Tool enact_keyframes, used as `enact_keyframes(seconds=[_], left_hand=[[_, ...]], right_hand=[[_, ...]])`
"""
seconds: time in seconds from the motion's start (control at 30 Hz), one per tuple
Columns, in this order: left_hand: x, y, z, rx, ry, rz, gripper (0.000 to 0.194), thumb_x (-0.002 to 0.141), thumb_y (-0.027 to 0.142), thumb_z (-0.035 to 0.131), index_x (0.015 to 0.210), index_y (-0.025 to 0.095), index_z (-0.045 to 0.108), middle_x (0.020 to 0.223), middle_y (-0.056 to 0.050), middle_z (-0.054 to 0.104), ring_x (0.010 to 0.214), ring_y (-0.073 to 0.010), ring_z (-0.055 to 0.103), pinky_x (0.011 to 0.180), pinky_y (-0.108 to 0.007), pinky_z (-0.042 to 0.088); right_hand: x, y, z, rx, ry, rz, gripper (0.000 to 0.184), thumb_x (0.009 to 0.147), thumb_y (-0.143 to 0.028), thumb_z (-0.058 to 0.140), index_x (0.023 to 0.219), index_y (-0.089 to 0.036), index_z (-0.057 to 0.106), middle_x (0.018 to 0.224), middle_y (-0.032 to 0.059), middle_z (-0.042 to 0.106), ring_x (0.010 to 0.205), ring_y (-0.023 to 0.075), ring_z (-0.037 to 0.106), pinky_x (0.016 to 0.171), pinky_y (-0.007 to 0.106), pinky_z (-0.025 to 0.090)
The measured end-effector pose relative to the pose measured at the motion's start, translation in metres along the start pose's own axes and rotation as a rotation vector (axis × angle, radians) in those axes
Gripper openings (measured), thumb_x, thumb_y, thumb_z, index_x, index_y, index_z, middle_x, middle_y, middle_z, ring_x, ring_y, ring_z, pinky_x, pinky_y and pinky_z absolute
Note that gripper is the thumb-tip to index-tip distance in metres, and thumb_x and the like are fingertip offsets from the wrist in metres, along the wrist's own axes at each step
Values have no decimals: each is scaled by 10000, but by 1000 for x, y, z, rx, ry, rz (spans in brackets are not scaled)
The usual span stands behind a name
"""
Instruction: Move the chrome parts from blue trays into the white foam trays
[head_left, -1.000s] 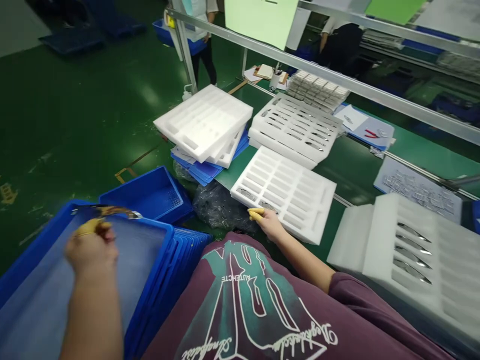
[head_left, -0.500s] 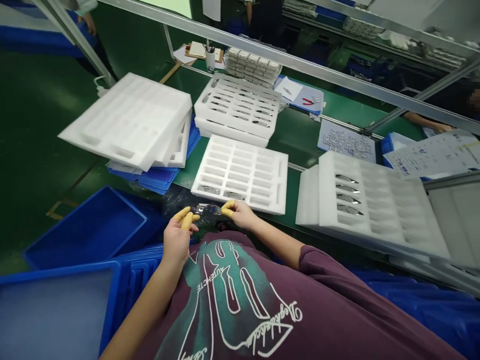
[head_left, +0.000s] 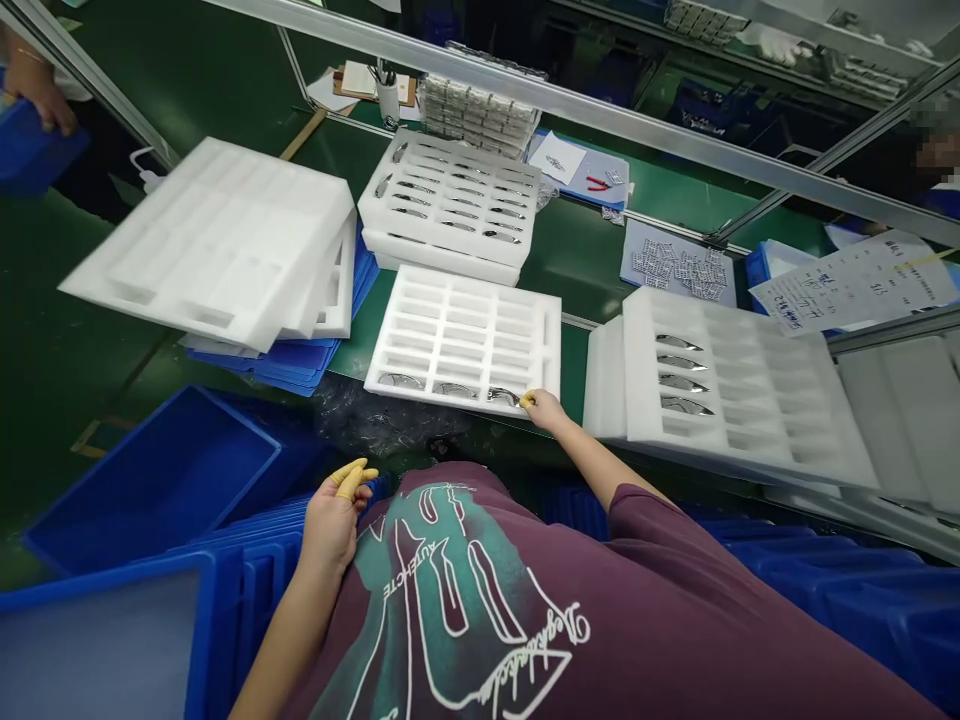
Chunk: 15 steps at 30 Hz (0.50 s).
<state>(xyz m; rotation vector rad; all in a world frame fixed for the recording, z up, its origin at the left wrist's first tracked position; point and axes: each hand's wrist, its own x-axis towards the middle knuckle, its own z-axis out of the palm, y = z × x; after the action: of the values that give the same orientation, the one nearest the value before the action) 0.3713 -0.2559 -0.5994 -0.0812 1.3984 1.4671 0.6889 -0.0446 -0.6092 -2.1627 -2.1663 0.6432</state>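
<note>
1. My right hand (head_left: 546, 410) is in a narrow pinch, its yellow rubber finger cots (head_left: 527, 399) right on the end of a curved shiny metal piece (head_left: 502, 397).
2. That piece sits in the front row of a white foam tray (head_left: 553, 345), third slot along, next to two matching pieces (head_left: 401, 380). The tray's on a green workbench (head_left: 577, 290).
3. My left hand (head_left: 334, 525) is open and empty, well apart from the tray, beside my maroon printed T-shirt (head_left: 465, 610) and above stacked blue plastic crates (head_left: 247, 560).

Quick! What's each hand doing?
Left hand: open, holding nothing.
Right hand: closed, fingertips on a curved metal piece in the foam tray.
</note>
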Motion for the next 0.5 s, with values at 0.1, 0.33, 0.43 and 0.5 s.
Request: enact_keyframes(seconds=[0.1, 0.33, 0.43, 0.5], left_hand=[[0, -4, -4, -7, 6, 12, 421, 451, 288, 733, 837, 138, 659, 734, -49, 663, 527, -82, 476, 498, -206, 356], [-3, -13, -9, -15, -8, 26, 449, 430, 325, 759, 823, 131, 659, 716, -51, 655, 521, -78, 462, 497, -206, 327], [-4, -18, -12, -23, -16, 55, 461, 430, 348, 764, 826, 131, 668, 732, -59, 662, 520, -77, 464, 499, -207, 322], [-4, -21, -14, -23, -17, 82, 463, 436, 368, 758, 825, 131, 673, 737, -65, 665, 517, -80, 463, 494, -210, 316]], right_hand=[[1, 3, -3, -93, 15, -37, 127, 815, -193, 527, 815, -143, 644, 945, 79, 643, 755, 132, 547, 627, 213, 369], [-2, -4, -2, -297, -9, 53, 185, 834, -202, 487, 794, -161, 663, 930, 94, 648, 716, 152, 559, 558, 240, 320], [-2, -7, 1, -335, -11, 54, 204, 814, -183, 478, 756, -161, 673, 903, 105, 654, 719, 172, 574, 555, 256, 327], [0, -8, 1, -343, -21, 54, 202, 795, -170, 487, 761, -172, 686, 882, 106, 660, 744, 190, 590, 569, 263, 346]])
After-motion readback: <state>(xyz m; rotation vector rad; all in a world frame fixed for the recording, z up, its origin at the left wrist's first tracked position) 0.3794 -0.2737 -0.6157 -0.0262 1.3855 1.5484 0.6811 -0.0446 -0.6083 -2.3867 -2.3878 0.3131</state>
